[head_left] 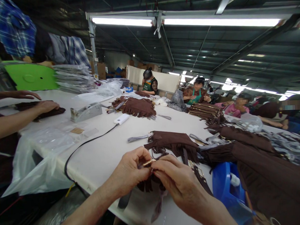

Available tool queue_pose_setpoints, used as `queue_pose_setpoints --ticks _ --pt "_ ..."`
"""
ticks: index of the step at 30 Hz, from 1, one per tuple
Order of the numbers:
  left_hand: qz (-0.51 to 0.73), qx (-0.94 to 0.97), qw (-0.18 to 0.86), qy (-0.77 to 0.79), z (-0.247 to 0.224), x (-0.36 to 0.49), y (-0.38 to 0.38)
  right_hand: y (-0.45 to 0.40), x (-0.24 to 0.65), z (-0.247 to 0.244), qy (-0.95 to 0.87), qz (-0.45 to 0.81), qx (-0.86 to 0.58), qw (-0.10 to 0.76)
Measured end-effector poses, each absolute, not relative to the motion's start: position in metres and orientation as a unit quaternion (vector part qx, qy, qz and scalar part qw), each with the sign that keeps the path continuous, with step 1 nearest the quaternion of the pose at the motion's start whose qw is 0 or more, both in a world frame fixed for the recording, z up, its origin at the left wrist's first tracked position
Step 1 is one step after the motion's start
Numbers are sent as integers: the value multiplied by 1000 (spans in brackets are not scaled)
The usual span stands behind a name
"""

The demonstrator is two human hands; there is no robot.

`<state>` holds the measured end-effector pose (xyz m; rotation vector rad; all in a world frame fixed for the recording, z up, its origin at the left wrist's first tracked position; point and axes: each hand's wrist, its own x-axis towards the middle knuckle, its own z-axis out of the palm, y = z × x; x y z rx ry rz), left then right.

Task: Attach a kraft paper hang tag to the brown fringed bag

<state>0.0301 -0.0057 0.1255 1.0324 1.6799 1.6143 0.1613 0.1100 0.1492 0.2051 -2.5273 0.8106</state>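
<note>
Near the front edge of the white table, my left hand (132, 170) pinches a small gold metal piece (149, 163) between thumb and bent fingers. My right hand (178, 177) meets it from the right, its fingertips closed on the other end of the same piece. Dark brown fringed material (145, 185) hangs below and behind both hands, partly hidden by them. Just beyond lies a brown fringed bag (174, 139), flat on the table. A strap with gold buckles (200, 173) rests right of my right hand.
A blue container (226, 182) and brown fringed pieces (270, 174) lie at the right. A white device with a black cable (121, 119), a grey dispenser (86, 112) and more brown bags (137, 107) are farther back. Another person's hands (45, 107) work at the left; several people sit beyond.
</note>
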Motion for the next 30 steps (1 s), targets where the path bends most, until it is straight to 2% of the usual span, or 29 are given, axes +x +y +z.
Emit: queue_pose_setpoints --ticks 7,20,30 --pt "619 379 297 620 125 32 -5 102 160 149 -942 240 66 223" --pt "627 365 303 618 125 32 -6 95 151 131 -932 110 51 341" --pt "645 388 252 608 119 34 -6 98 154 132 -912 247 32 326"
